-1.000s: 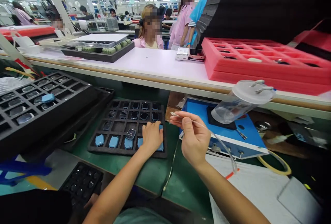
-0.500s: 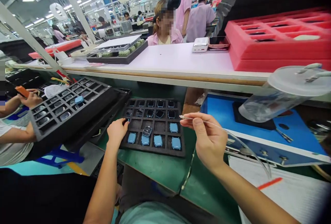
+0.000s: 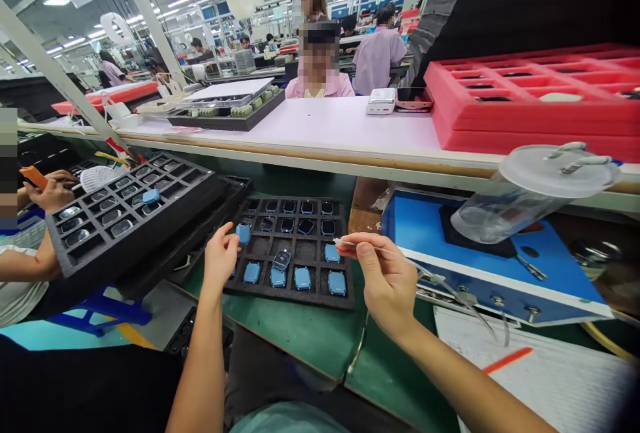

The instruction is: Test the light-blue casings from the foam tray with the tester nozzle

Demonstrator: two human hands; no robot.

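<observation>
My left hand [image 3: 221,256] pinches a blue watch case [image 3: 243,233] between thumb and fingertips, above the left side of a black foam tray [image 3: 306,299]. Several blue watch cases sit in the tray's front pockets, and dark-faced ones fill the back rows. One clear-topped piece [image 3: 281,259] lies tilted over a front case. At the tray's right edge, my right hand [image 3: 387,283] is closed on a thin, pale tube [image 3: 425,269]. Its narrow tip points left, near a blue case [image 3: 332,253], and the tube trails back to the right.
A blue box [image 3: 575,276] with knobs stands right, bearing a clear lidded container [image 3: 493,209]. Behind runs a white shelf [image 3: 340,127] with red foam trays [image 3: 470,127]. A tilted black tray [image 3: 85,256] stands left, beside a co-worker's hand [image 3: 54,193]. Papers [image 3: 540,386] lie front right.
My left hand has lifted slightly, and the blue watch case in its fingers now shows fully. My right hand stays by the tray with the tube. The whole view has shifted a little.
</observation>
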